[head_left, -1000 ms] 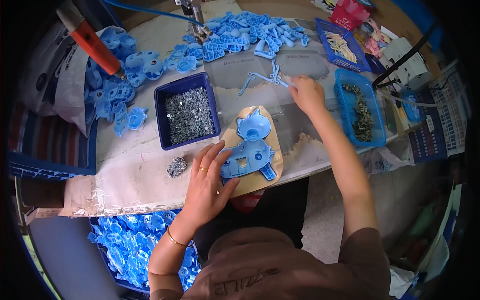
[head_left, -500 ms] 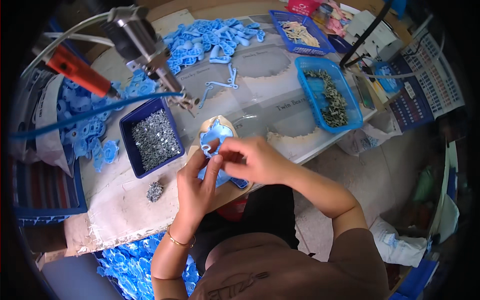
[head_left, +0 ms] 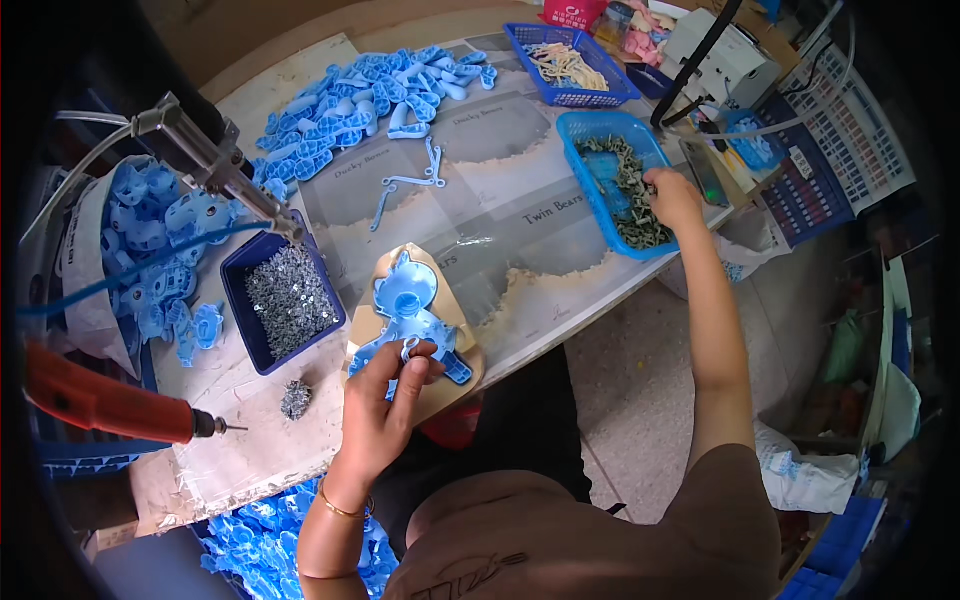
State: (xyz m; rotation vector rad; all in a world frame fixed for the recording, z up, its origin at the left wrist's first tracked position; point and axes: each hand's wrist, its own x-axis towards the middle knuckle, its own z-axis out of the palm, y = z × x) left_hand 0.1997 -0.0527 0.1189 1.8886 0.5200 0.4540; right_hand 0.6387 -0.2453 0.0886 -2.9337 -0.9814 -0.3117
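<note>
My left hand [head_left: 385, 395] pinches a small pale-blue ring-ended plastic piece [head_left: 409, 347] between thumb and fingers. It is held over the lower part of a blue animal-shaped plastic shell [head_left: 408, 290], which lies hollow side up on a tan wooden fixture [head_left: 455, 312] at the table's near edge. My right hand [head_left: 678, 200] is over the right rim of a bright blue basket [head_left: 580, 185], fingertips pinched together at the small grey-green parts [head_left: 640, 225] inside. Whatever those fingertips hold is too small to make out.
A dark blue tray of metal screws [head_left: 290, 300] stands left of the fixture, with a small screw pile [head_left: 296, 399] nearby. An orange screwdriver [head_left: 110, 400] and a metal tool head [head_left: 215, 160] hang at left. Blue shells [head_left: 350, 100] are heaped at the back.
My right hand has left the shell and reached right to the bright blue basket. My left hand has lowered slightly with the ring-ended piece. The orange screwdriver has swung lower and nearer.
</note>
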